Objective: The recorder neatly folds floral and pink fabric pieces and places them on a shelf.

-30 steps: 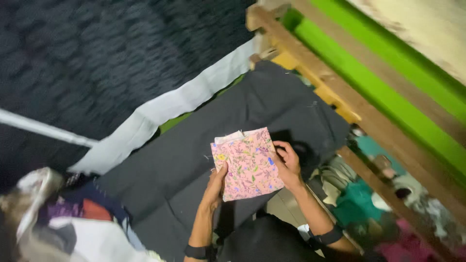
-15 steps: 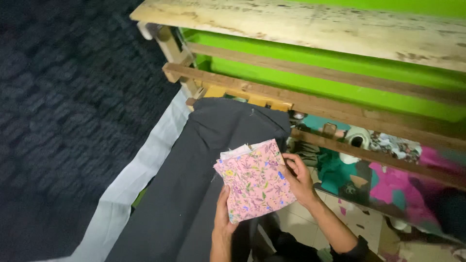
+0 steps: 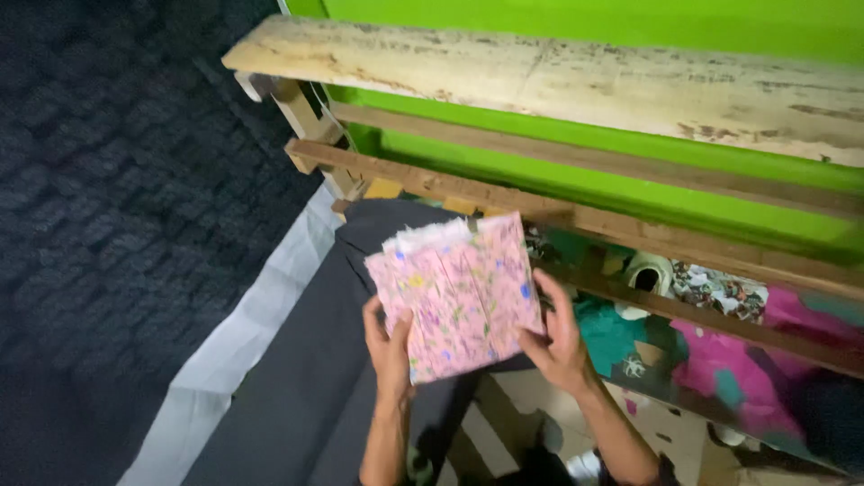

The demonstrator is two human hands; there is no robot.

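Both grips are clenched on the folded pink floral cloth (image 3: 457, 295), held up above the dark grey sheet (image 3: 297, 387): the left hand (image 3: 389, 346) pinches its lower left corner, the right hand (image 3: 560, 340) its right edge (thumb in front). To my eye, even tension on both sides would keep the folds square below the wooden rail (image 3: 576, 216).

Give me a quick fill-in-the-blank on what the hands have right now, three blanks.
1. Both hands hold a folded floral fabric piece whose main colour is ____.
2. The left hand grips its lower left edge and the right hand its lower ____ edge.
3. Beneath it lies a dark grey cloth sheet; behind it a weathered wooden plank fronts a bright ____ wall.

Missing words: pink; right; green
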